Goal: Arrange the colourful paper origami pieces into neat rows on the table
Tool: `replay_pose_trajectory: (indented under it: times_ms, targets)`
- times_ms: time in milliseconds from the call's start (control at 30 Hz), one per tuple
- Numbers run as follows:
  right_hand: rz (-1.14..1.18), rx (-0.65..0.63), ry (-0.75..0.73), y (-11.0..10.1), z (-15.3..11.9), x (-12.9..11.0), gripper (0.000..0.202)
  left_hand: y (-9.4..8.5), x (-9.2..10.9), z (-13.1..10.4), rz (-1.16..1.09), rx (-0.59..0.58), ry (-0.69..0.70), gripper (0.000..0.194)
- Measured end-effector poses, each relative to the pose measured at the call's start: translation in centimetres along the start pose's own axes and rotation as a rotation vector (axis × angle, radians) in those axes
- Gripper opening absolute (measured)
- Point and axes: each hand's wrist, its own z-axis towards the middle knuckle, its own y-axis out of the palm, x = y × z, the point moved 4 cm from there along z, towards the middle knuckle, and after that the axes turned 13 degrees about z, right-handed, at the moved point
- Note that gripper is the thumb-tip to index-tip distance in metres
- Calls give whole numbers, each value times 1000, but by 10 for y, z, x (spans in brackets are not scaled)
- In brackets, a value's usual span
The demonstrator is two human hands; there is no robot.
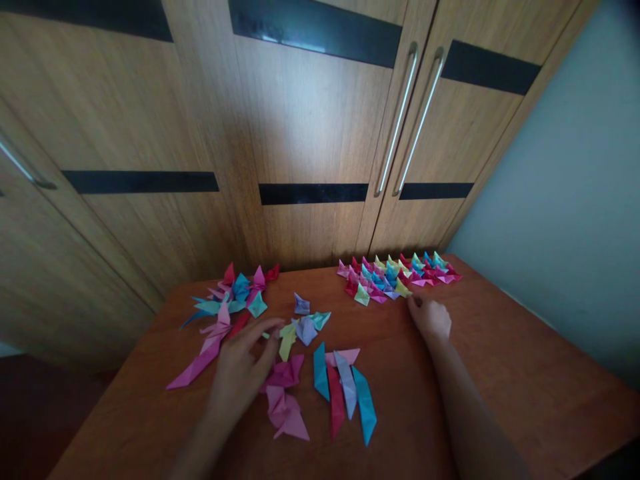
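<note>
My left hand (245, 363) has its thumb and forefinger closed around a yellow folded-paper piece (287, 341); a bit of yellow shows between the fingers. Just right of it lie lilac (306, 330) and mint (320, 320) origami pieces. Below are a magenta piece (287, 371) and a pink piece (287, 411). At the near corner of a block of small pointed origami pieces (385, 279), my right hand (431, 319) has its fingertips pinched at a yellow piece (403, 289). The exact grip there is partly hidden by the fingers.
Several folded strips (347, 385) lie at the front middle of the brown table (400, 400). A pile of origami pieces (241, 288) and a long pink one (200, 358) are at left. Wooden cupboard doors (310, 120) stand behind, with a wall (560, 200) to the right.
</note>
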Motion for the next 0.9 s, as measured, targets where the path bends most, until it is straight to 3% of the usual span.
replay_pose_trajectory:
  times_ms: [167, 333, 433, 567, 667, 800, 900]
  targets:
    - [130, 86, -147, -4, -11, -18, 40, -13, -41, 8, 178, 60, -87, 30]
    - [338, -51, -456, 15, -37, -58, 36, -15, -77, 9, 322, 38, -205, 33]
    - [312, -153, -527, 33, -47, -71, 32, -10, -74, 8, 400, 12, -157, 33]
    - [283, -244, -515, 47, -51, -73, 30, -6, -56, 21, 540, 30, -51, 33]
    - [288, -257, -500, 48, -50, -72, 30, -7, -51, 50, 755, -33, -42, 38]
    - [319, -257, -519, 45, -51, -74, 30, -10, -61, 102, 821, -118, -58, 44]
    - [337, -234, -533, 43, -51, -75, 29, -6, -66, 126, 844, -209, -33, 39]
